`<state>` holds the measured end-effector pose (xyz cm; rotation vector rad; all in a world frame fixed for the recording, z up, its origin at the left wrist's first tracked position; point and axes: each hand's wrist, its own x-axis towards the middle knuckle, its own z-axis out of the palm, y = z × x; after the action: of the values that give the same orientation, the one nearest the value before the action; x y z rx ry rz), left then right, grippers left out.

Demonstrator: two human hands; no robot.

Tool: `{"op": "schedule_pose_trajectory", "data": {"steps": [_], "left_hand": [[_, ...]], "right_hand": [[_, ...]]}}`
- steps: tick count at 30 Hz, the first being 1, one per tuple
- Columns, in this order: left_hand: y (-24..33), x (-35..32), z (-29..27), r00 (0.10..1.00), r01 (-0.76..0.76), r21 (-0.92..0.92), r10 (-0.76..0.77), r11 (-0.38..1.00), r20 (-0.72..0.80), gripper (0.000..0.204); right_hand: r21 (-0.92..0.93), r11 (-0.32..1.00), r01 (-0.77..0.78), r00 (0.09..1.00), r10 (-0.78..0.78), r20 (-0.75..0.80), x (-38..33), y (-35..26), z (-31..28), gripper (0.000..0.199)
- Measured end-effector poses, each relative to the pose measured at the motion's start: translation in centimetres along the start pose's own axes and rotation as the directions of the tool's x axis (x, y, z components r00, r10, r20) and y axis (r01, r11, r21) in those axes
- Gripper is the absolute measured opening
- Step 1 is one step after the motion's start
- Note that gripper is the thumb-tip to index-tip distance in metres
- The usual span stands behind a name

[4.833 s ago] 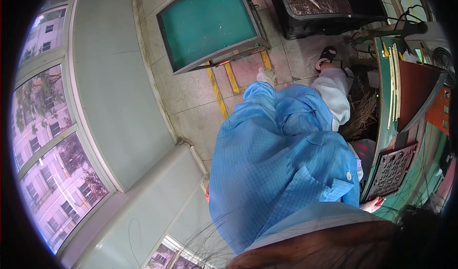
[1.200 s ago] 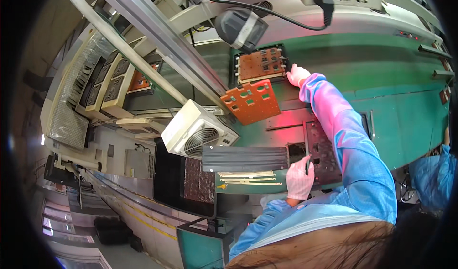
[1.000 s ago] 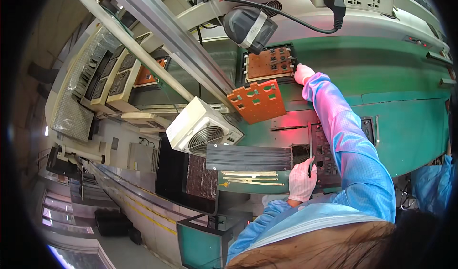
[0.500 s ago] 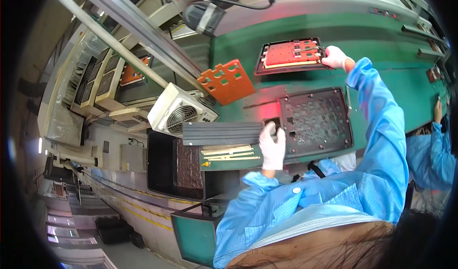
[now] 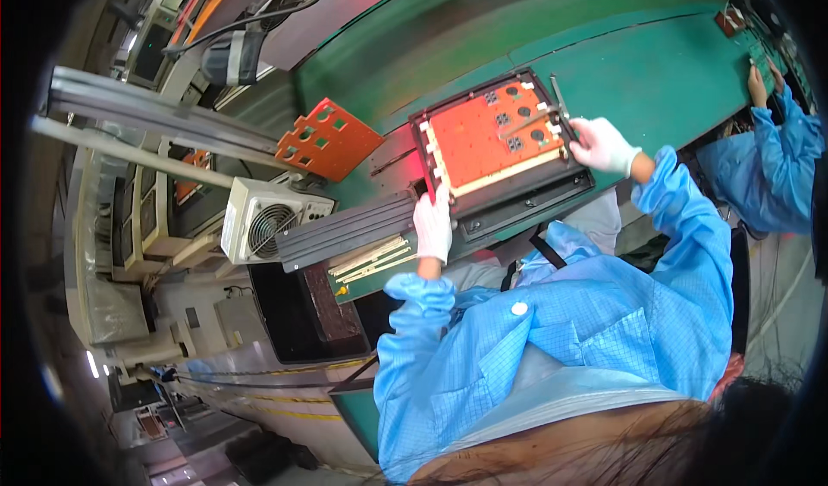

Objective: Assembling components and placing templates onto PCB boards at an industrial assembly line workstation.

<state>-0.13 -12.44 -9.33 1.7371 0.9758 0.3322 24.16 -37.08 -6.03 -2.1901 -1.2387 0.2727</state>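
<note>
Both my gloved hands hold a black frame-like fixture (image 5: 470, 94) that carries a flat orange-red board (image 5: 470, 145). The board has round holes and small black square parts, with cream strips along two edges. My left hand (image 5: 433, 227) grips the fixture's lower left corner. At the right edge, my right hand (image 5: 601, 147) is closed on the rim, thumb on top. A metal lever (image 5: 528, 122) lies across the board's right part. Beneath the fixture, a second black tray (image 5: 522, 214) is mostly covered; only its near side shows.
To the left are an orange plate with cutouts (image 5: 332, 141), a white fan unit (image 5: 269, 223), black ridged strips (image 5: 345, 236) and thin cream strips (image 5: 371, 262). A black bin (image 5: 289, 318) sits below the bench edge. At far right, a co-worker's hand (image 5: 758, 87) holds a green board.
The fixture with the orange-red board came nearer to me, from the back of the bench to over the second black tray. My left hand has taken its left corner. The view also shifted.
</note>
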Motion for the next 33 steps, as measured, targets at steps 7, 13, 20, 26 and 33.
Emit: {"op": "schedule_pose_trajectory", "data": {"steps": [7,13,20,26,33], "left_hand": [[-1.3,-2.4,-0.4,0.958,-0.256,0.697,0.271,0.670,0.092,0.052],[4.4,-0.4,-2.0,0.872,-0.430,0.745,0.448,0.510,0.197,0.034],[4.3,3.1,3.6,0.509,-0.818,0.493,0.774,0.297,0.378,0.015],[6.0,3.5,2.9,0.602,-0.779,0.520,0.651,0.350,0.462,0.017],[5.6,10.9,0.3,0.621,-0.640,0.626,0.780,0.445,0.080,0.020]], "right_hand": [[-0.262,0.965,0.029,0.996,-0.004,0.094,-3.8,0.2,1.4,0.032],[-0.417,0.694,0.587,0.806,-0.548,0.222,2.9,-4.9,0.4,0.013],[-0.308,0.192,0.932,0.306,-0.873,0.381,10.7,-6.5,3.6,0.007],[-0.687,0.587,0.428,0.891,-0.404,0.209,15.8,0.4,-2.2,0.012],[-0.638,0.770,0.015,0.973,0.136,0.187,16.2,4.0,-1.2,0.018]]}}
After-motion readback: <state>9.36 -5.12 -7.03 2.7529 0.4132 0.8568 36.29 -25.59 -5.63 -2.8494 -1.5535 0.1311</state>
